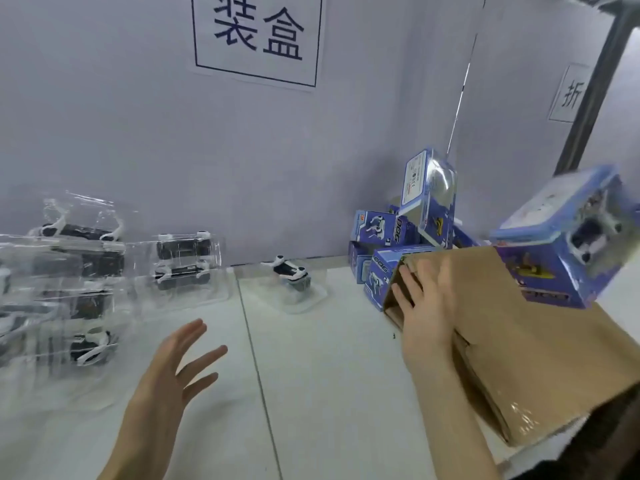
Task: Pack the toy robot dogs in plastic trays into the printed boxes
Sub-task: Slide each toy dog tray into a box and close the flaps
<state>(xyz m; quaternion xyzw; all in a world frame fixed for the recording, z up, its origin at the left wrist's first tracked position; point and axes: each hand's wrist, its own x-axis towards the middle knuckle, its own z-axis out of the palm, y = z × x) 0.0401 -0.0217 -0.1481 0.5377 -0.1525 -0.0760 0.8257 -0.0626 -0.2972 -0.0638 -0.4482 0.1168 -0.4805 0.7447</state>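
Note:
A blue printed box (561,237) with a toy dog behind its window is in mid-air at the right, blurred, above a brown carton (540,344). My right hand (427,306) is open with fingers spread, beside the carton's near flap, holding nothing. My left hand (173,368) hovers open over the table, fingers spread. One toy robot dog in a clear tray (292,277) sits alone mid-table. A stack of clear trays with dogs (79,289) lies at the left. Several blue printed boxes (401,237) are piled against the wall.
The white table (329,375) has a seam running down its middle. A grey wall with a printed paper sign (258,36) stands behind. A dark post (592,91) and a second sign are at the far right.

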